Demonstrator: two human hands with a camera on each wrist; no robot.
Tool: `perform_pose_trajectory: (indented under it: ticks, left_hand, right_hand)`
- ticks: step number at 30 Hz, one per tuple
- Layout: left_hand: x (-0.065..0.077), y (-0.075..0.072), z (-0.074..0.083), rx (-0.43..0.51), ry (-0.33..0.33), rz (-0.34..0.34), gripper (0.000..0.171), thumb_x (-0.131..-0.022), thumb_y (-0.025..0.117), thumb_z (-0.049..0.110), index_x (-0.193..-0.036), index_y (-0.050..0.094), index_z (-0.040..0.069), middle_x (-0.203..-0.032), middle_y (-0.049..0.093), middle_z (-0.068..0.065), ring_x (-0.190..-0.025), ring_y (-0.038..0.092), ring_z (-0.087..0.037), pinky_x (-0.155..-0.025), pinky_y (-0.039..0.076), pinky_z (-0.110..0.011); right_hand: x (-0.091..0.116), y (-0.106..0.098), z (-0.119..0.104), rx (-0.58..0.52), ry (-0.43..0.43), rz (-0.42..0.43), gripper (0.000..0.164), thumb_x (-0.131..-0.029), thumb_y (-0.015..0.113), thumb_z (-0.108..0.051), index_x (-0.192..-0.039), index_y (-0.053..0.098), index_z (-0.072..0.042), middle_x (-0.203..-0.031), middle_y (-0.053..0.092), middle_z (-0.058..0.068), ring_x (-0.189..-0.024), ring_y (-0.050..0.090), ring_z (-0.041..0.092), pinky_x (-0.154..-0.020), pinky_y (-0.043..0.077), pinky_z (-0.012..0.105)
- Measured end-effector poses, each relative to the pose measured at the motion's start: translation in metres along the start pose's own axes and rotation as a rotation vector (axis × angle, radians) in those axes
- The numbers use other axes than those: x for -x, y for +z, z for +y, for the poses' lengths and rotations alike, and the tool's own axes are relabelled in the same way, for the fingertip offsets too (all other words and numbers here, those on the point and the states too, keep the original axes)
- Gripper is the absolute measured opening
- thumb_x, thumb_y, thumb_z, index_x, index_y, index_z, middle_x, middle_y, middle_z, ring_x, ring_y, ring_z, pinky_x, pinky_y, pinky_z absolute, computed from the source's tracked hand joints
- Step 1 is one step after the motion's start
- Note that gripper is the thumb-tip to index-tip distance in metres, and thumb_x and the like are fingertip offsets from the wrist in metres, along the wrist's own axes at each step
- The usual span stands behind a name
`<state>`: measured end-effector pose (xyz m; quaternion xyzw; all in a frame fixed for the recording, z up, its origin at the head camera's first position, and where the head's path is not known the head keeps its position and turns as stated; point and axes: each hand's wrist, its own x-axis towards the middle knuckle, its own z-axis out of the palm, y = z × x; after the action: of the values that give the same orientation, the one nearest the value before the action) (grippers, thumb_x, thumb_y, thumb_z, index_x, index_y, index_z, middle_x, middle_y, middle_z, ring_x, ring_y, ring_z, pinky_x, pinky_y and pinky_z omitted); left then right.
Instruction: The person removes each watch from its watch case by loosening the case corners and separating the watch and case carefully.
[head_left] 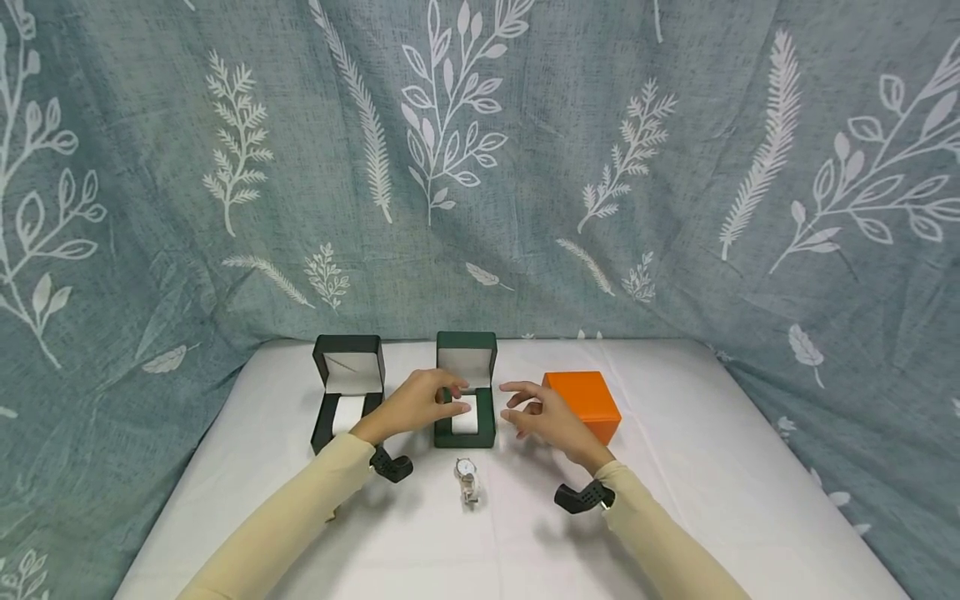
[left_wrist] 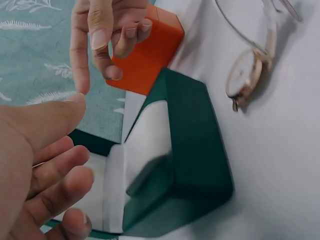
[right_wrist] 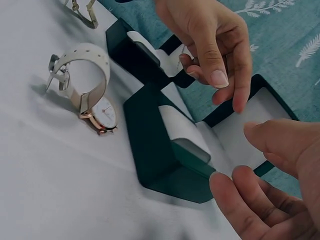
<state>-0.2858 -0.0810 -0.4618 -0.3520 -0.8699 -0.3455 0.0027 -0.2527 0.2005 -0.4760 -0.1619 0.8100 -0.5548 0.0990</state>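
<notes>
A green watch box (head_left: pixel 486 425) stands with its lid raised and a white cushion (head_left: pixel 465 417) inside. My left hand (head_left: pixel 422 398) hovers over its left side, fingers loosely bent and holding nothing. To the right of that box is my right hand (head_left: pixel 551 415), also holding nothing, its fingers relaxed and pointing toward the box. In the right wrist view the two hands face each other above the box. In front of it lies a wristwatch (right_wrist: pixel 104 114) with a pale strap, a white dial and a rose-gold case.
A black watch box (head_left: pixel 324 421) with its lid up stands at the left, partly behind my left arm. An orange box (head_left: pixel 585 396) sits behind my right hand. Another watch (right_wrist: pixel 86 12) lies near the left forearm. A patterned curtain (head_left: pixel 480 275) hangs behind the white tabletop (head_left: pixel 525 542).
</notes>
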Motion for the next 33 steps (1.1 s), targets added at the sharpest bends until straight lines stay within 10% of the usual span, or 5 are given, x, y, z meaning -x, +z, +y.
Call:
perform_pose_trajectory:
  ticks: [15, 33]
  left_hand:
    - [-0.014, 0.009, 0.026, 0.025, 0.058, 0.011, 0.051, -0.095, 0.077, 0.031, -0.139, 0.064, 0.008, -0.119, 0.07, -0.013, -0.062, 0.056, -0.009, -0.059, 0.048, -0.027]
    - [-0.039, 0.041, 0.053, -0.026, 0.061, -0.05, 0.069, -0.092, 0.079, 0.042, -0.148, 0.056, 0.011, -0.124, 0.065, -0.005, -0.072, 0.057, -0.007, -0.069, 0.05, -0.023]
  right_hand:
    - [0.019, -0.045, -0.013, -0.026, 0.011, 0.04, 0.051, -0.095, 0.077, -0.03, -0.142, 0.06, -0.021, -0.124, 0.06, 0.019, -0.095, 0.06, 0.058, -0.089, 0.052, 0.06]
    - [0.053, -0.095, 0.003, 0.111, 0.009, 0.137, 0.056, -0.092, 0.08, -0.037, -0.143, 0.061, -0.022, -0.126, 0.062, 0.013, -0.092, 0.059, 0.043, -0.064, 0.053, 0.04]
